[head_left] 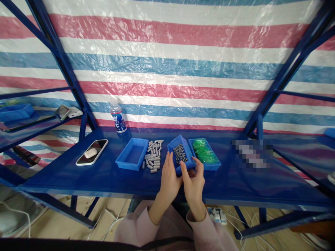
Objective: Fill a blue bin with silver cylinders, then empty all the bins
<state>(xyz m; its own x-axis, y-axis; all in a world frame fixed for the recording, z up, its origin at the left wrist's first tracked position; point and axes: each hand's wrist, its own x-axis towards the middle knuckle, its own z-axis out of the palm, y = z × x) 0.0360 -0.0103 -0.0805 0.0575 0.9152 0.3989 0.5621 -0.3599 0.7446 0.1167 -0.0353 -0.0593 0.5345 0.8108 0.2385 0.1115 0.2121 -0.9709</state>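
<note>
Between my hands is a small blue plastic bin (177,142) with small dark grey metal pieces (179,154) inside, too small to name exactly. The bin sits at an angle, its near end seemingly raised off the table. My left hand (169,176) lies along its left near side, fingers pressed to the wall. My right hand (194,179) grips the near right corner, with the thumb in front and some fingers hidden behind the bin. Left of it lies a loose pile of silvery metal cylinders (154,155). Close on the right stands another blue bin (212,167) with green plastic packets (204,150).
An empty blue bin (132,153) stands left of the cylinders. Further left lies a phone (98,148) with a white earbud case (90,153) on it. A water bottle (118,118) stands at the back of the blue table (104,181). Blue frame posts (277,76) rise at both sides.
</note>
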